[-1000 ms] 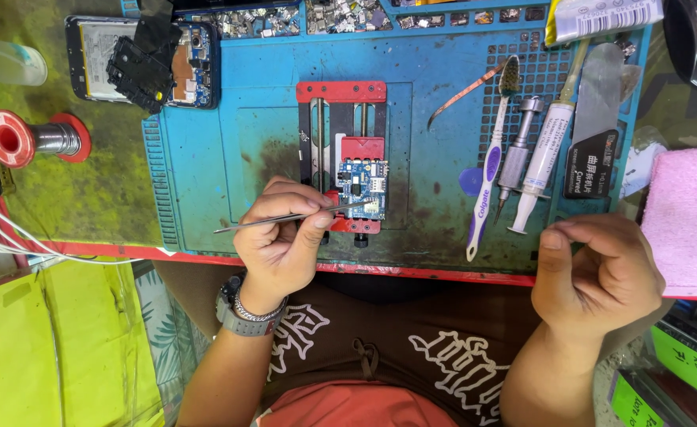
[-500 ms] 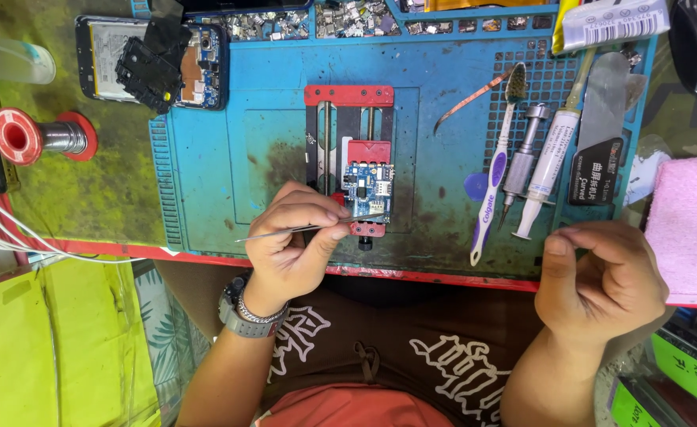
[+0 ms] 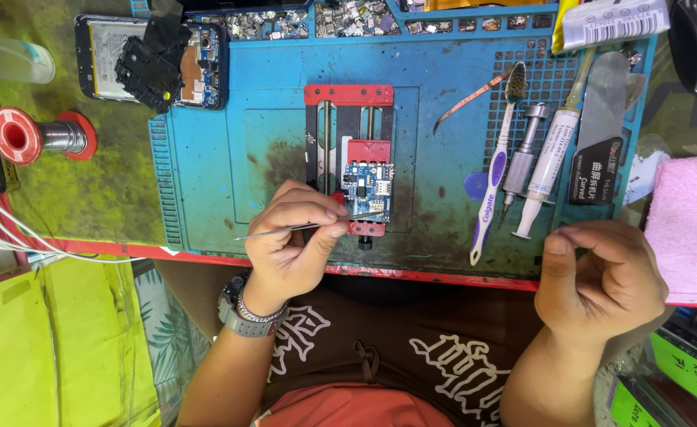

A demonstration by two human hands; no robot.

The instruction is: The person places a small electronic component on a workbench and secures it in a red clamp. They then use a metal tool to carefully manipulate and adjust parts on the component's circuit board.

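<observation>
Left hand (image 3: 289,245) shifted right; tweezers (image 3: 309,227) reach circuit board (image 3: 367,190).

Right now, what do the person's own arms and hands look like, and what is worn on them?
Both forearms are bare, with no sleeves or gloves. The left hand has a dark wristwatch and a silver beaded bracelet at its wrist. The right hand shows nothing worn on hand or wrist.
</observation>
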